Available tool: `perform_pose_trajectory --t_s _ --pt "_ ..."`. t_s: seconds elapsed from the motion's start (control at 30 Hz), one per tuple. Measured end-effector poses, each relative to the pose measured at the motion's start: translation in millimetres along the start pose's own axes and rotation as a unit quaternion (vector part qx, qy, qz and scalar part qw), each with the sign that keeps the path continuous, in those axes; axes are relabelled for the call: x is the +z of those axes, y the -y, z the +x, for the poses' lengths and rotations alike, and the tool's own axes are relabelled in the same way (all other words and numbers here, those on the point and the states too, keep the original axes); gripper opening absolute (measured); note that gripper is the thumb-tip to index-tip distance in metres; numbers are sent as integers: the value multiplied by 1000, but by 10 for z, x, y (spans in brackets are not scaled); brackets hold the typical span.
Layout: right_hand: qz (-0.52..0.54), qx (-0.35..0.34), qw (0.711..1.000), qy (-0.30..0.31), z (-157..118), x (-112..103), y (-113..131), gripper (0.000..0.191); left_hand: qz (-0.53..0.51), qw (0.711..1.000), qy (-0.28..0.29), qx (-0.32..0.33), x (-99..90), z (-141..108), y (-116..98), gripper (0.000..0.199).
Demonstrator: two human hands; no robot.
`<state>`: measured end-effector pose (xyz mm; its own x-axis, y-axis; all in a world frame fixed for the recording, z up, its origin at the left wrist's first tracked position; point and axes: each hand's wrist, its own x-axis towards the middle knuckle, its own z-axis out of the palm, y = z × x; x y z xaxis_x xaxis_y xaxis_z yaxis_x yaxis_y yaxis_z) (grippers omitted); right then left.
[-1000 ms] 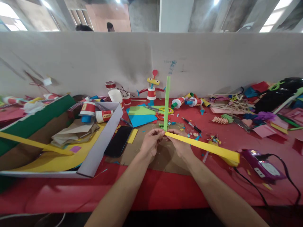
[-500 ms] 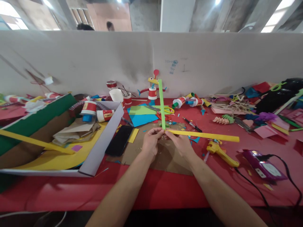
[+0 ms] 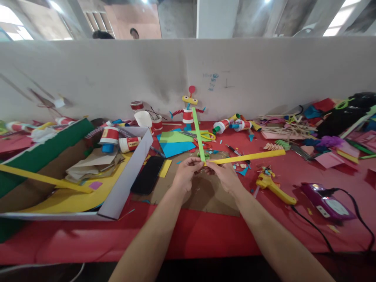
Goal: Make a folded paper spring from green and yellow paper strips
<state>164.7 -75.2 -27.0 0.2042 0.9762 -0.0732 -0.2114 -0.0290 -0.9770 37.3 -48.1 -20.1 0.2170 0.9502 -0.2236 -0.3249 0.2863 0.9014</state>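
Observation:
A green paper strip [image 3: 197, 131] and a yellow paper strip [image 3: 252, 157] meet at their near ends, roughly at a right angle. My left hand [image 3: 185, 173] pinches that corner from the left, closed on the green strip's end. From the other side my right hand [image 3: 225, 177] is closed on the yellow strip's end, thumb close to the left one. The green strip points away from me and the yellow one to the right. Both hands are over a brown cardboard sheet [image 3: 219, 203]. Just beyond the fingers lies a green folded paper spring [image 3: 207, 156].
A paper-cup figure [image 3: 188, 116] stands by the partition. Yellow-handled scissors [image 3: 209, 136] lie on coloured paper. To the left are a black phone [image 3: 147, 175] and an open box [image 3: 129, 172]; to the right, a yellow glue gun [image 3: 276, 190] and a corded purple power socket [image 3: 329, 203].
The yellow strip's free end has swung up and drawn in toward the left. The green strip's far end has dropped and leans left. Both hands keep their pinch at the corner.

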Motion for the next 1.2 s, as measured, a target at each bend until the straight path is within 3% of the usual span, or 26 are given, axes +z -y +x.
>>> perform_pose_trajectory --t_s 0.27,0.4,0.53,0.9,1.03,1.2 --pt "-49 -23 998 -14 0 -7 -9 22 -14 999 -32 10 -1 24 25 31" --pt "-49 -54 997 -19 9 -13 -12 20 -3 1000 4 27 5 13 32 30" --pt "-67 -70 995 -18 9 -23 -14 18 62 997 42 4 12 -13 22 25" --pt "-173 -118 978 11 19 -57 -1 17 101 995 4 4 -30 25 29 26" --pt "-146 -107 983 37 33 -44 -50 27 62 998 -4 14 -7 33 53 27" --pt "-123 -82 989 12 54 -36 -104 35 54 998 -28 33 -3 30 49 27"
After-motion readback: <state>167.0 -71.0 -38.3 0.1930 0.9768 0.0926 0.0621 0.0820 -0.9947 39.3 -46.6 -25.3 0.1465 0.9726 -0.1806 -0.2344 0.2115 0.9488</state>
